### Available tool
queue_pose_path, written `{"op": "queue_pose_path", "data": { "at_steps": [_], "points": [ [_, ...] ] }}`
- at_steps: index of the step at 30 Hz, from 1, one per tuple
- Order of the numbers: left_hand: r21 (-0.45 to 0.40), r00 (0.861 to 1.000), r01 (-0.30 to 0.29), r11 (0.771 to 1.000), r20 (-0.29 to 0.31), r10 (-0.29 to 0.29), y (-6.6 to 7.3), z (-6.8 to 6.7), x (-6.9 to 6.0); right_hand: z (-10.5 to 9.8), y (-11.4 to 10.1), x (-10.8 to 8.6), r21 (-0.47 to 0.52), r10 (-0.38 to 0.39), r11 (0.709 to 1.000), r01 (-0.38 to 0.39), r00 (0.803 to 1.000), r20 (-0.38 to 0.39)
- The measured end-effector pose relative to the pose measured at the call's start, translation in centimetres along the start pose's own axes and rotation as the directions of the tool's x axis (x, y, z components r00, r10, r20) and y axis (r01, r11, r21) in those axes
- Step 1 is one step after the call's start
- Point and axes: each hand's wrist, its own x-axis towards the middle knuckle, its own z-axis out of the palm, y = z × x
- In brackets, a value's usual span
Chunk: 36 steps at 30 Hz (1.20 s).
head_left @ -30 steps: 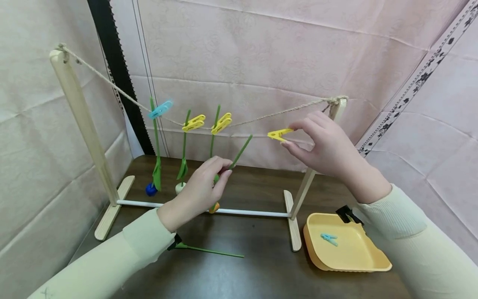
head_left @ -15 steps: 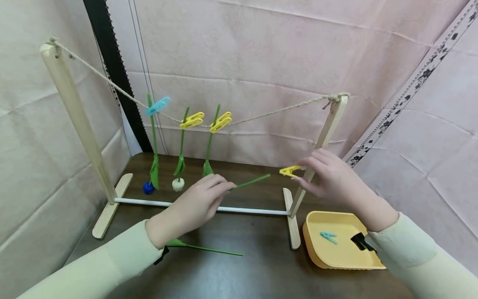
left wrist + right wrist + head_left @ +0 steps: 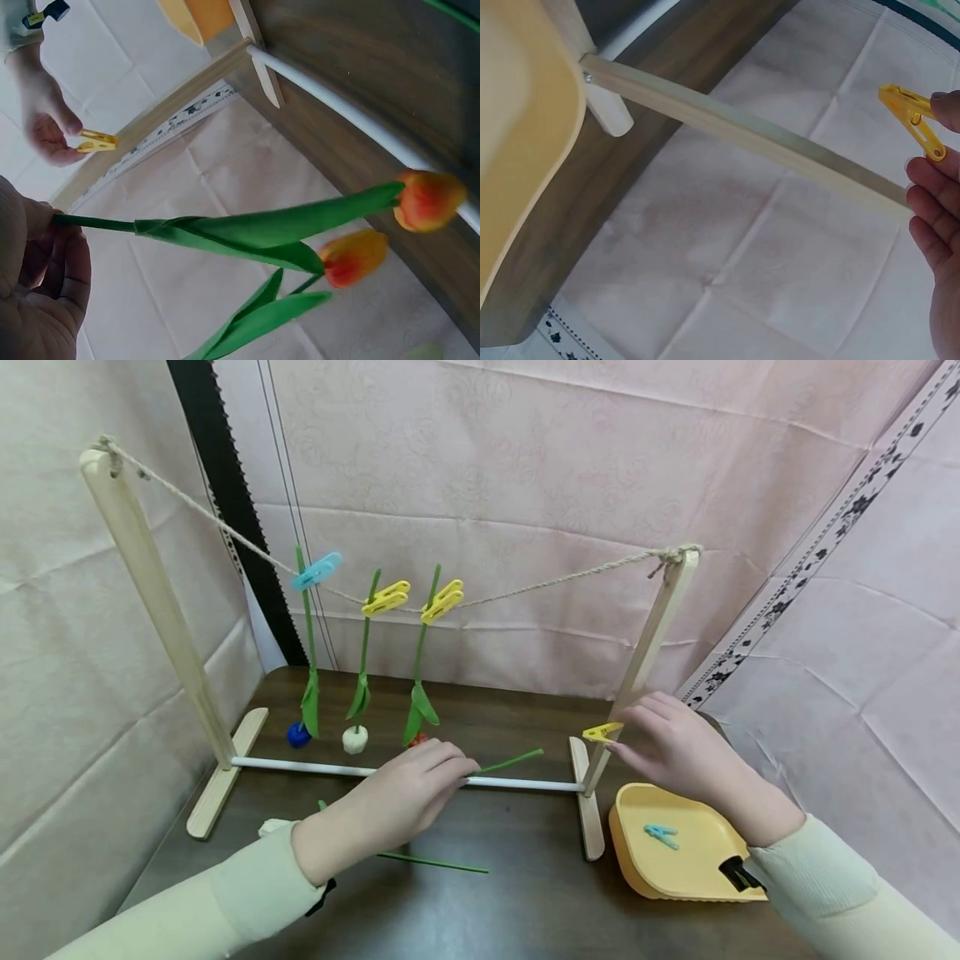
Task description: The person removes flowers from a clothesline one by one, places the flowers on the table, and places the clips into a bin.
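My left hand (image 3: 397, 793) pinches a green stem (image 3: 513, 762) that points right, low in front of the rope. In the left wrist view the held flower is a tulip with long green leaves (image 3: 255, 225) and an orange-red bloom (image 3: 429, 201). My right hand (image 3: 686, 760), near the right post, pinches a yellow clothespin (image 3: 602, 732) by its ends; the right wrist view shows the clothespin (image 3: 915, 120) between thumb and fingers. On the rope (image 3: 555, 583), one blue clothespin (image 3: 317, 571) and two yellow clothespins (image 3: 386, 598) (image 3: 443, 602) grip hanging stems.
A yellow tray (image 3: 697, 860) at the right holds a light blue clothespin (image 3: 661, 836). Another green stem (image 3: 435, 862) lies on the table, partly behind my left arm. The frame has wooden posts (image 3: 651, 652) and a white lower bar (image 3: 525, 784).
Both hands have moved down, the left with its flower and the right with its clothespin. The held stem has tipped from steep to nearly level. A white bloom shows beside my left sleeve.
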Motion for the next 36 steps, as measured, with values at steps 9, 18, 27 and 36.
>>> {"op": "queue_pose_path", "data": {
  "at_steps": [9, 18, 27, 36],
  "points": [
    [-0.01, 0.997, 0.013, 1.0, 0.07, -0.012, 0.3, 0.8, -0.8, 0.2, 0.6, -2.2, -0.03, 0.115, 0.993, -0.112, 0.989, 0.091],
    [0.047, 0.923, 0.112, 0.993, 0.364, -0.122, 1.0, 2.5, -3.0, 1.2, 0.4, -6.1, -0.051, 0.269, 0.963, -0.264, 0.941, 0.208],
    [0.205, 0.811, -0.027, 0.978, 0.577, -0.099, 1.5, 4.6, -5.5, 1.9, 0.9, -10.6, -0.074, 0.482, 0.869, -0.489, 0.805, 0.346],
    [0.302, 0.779, -0.066, 0.951, 0.611, -0.14, 1.9, 6.2, -7.5, 3.6, 1.4, -14.5, -0.099, 0.57, 0.79, -0.605, 0.665, 0.483]
  ]
}}
